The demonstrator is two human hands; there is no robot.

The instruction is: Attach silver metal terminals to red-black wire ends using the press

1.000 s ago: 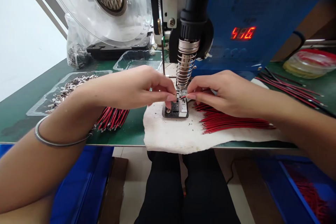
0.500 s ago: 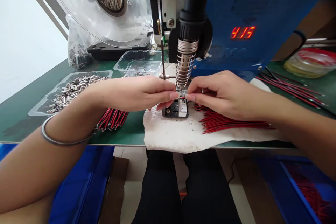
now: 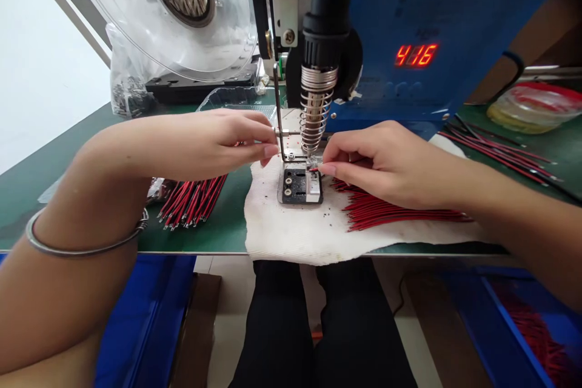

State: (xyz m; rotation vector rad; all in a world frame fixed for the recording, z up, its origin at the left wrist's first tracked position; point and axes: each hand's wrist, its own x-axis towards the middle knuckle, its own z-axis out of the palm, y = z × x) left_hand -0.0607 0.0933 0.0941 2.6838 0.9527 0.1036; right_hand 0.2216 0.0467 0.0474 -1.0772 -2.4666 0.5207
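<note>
My right hand (image 3: 382, 163) pinches a thin red-and-black wire (image 3: 314, 169), its end lying at the small fixture (image 3: 293, 187). Directly above that fixture is the spring-wrapped soldering iron (image 3: 316, 103) of a blue machine. My left hand (image 3: 240, 139) is off to the fixture's left, near a thin metal rod. Its fingers are stretched out, thumb and forefinger slightly apart, with nothing seen between them. Below my left wrist lies a bundle of red-and-black wires (image 3: 193, 200). Under my right hand more red wires (image 3: 386, 212) rest on a white cloth (image 3: 291, 233).
A red display (image 3: 416, 55) on the blue machine reads 416. A clear reel (image 3: 122, 6) stands at the back left, beside a bag of metal parts (image 3: 130, 94). Behind my left hand is a clear plastic tray (image 3: 213, 97). Loose wires (image 3: 500, 154) lie at right; blue bins are below the table.
My left hand has moved left, away from the fixture, and now covers most of the tray of metal parts. My right hand stays at the fixture with the wire. The display went from 415 to 416.
</note>
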